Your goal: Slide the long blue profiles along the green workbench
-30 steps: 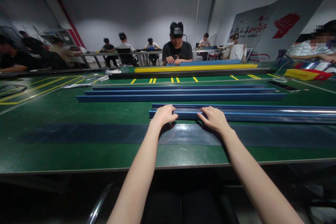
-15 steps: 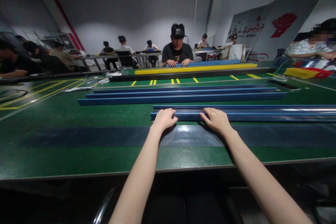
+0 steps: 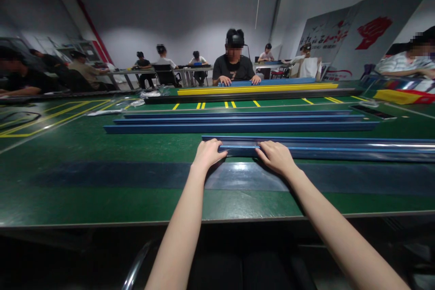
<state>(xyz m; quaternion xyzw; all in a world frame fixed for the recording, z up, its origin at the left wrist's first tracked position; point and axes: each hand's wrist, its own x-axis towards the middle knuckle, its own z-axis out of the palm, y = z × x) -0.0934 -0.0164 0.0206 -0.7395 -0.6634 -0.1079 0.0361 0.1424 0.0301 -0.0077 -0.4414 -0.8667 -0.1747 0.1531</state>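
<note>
A long blue channel strip [image 3: 340, 150] lies across the green table and runs out of view on the right. Near its left end, my left hand [image 3: 208, 153] grips the front edge, thumb in front and fingers over the top. My right hand [image 3: 276, 156] holds the same strip a little further right, its fingers curled over the edge. Between the hands a short stretch of the strip shows. A clear plastic sheet [image 3: 136, 176] lies flat under my wrists.
More blue strips [image 3: 238, 127] lie beyond, then a black strip [image 3: 272, 94] and a yellow strip [image 3: 258, 89]. Across the table a person's hands [image 3: 239, 80] rest on another blue strip. A phone [image 3: 373, 112] lies at the right. The table's front edge [image 3: 102, 225] is near.
The view has shifted slightly. My left hand now sits at the left end of the front edge, with that end covered. Across the table, the person's hands have moved apart.
</note>
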